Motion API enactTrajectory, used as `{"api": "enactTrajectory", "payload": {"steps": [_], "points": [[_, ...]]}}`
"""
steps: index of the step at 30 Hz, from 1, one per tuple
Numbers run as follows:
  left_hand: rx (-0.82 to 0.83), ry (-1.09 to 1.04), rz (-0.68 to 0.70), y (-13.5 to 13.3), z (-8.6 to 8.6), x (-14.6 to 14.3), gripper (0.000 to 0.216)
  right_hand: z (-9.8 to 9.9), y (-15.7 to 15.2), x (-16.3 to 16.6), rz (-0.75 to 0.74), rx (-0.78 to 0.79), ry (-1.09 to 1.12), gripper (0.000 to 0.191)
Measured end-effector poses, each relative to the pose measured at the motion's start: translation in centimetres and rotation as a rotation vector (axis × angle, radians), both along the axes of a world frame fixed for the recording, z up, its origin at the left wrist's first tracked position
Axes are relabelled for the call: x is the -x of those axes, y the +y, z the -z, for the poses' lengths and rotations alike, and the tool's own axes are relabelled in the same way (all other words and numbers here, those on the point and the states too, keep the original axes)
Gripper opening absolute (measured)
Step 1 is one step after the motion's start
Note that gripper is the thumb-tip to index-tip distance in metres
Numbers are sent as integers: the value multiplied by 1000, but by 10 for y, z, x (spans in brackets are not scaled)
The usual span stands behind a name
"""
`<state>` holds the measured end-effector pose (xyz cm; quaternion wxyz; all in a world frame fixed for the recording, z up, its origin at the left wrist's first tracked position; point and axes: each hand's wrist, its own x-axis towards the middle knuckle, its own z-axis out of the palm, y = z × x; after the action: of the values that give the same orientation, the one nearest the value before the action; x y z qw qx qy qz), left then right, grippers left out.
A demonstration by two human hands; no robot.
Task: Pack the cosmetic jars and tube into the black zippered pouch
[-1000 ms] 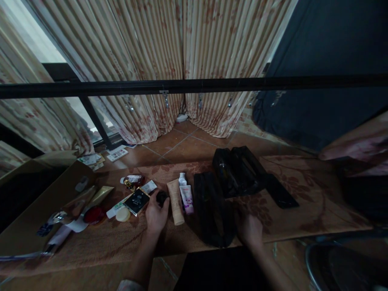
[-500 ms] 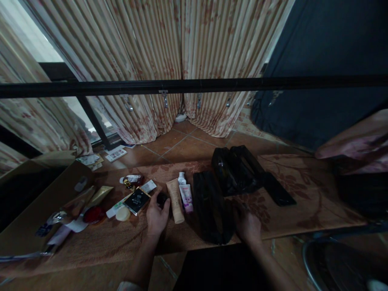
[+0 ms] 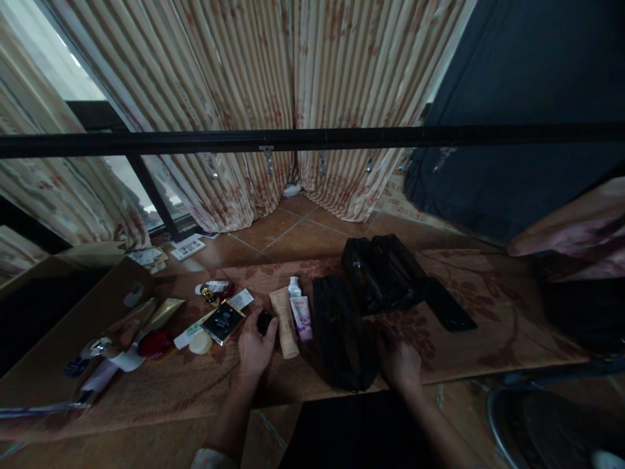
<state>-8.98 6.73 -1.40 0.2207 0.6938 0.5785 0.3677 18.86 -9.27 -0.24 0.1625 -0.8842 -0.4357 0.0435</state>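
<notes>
My left hand (image 3: 255, 343) is closed around a small black round container (image 3: 264, 320), whose exact kind I cannot make out. Just right of it lie a beige squeeze tube (image 3: 284, 324), a white-and-purple tube (image 3: 302, 319) and a small bottle with a white cap (image 3: 293, 286). A black see-through pouch (image 3: 336, 339) sits right of the tubes. At that pouch's right edge my right hand (image 3: 399, 361) has its fingers curled, partly lost in shadow. A flat black packet (image 3: 222, 322) and a cream-coloured round piece (image 3: 200, 343) lie left of my left hand.
Behind the first pouch stands another black pouch (image 3: 383, 273), with a black phone (image 3: 450, 305) beside it. A cardboard box (image 3: 73, 319) with cosmetics along its side is at the left. A dark rail (image 3: 312, 139) crosses beyond the cloth-covered bench (image 3: 498, 312).
The view has shifted very slightly. Both hands stay in nearly the same places, the left still on the black container and the right at the pouch's edge.
</notes>
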Motion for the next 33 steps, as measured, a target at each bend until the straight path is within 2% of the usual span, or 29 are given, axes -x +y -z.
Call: {"api": "enactTrajectory", "payload": {"steps": [8, 33], "points": [[20, 15, -3, -2, -5, -1, 52, 2, 0, 0, 8, 27, 12, 34], [17, 1, 1, 0, -1, -1, 54, 3, 0, -1, 18, 18, 9, 33]]}}
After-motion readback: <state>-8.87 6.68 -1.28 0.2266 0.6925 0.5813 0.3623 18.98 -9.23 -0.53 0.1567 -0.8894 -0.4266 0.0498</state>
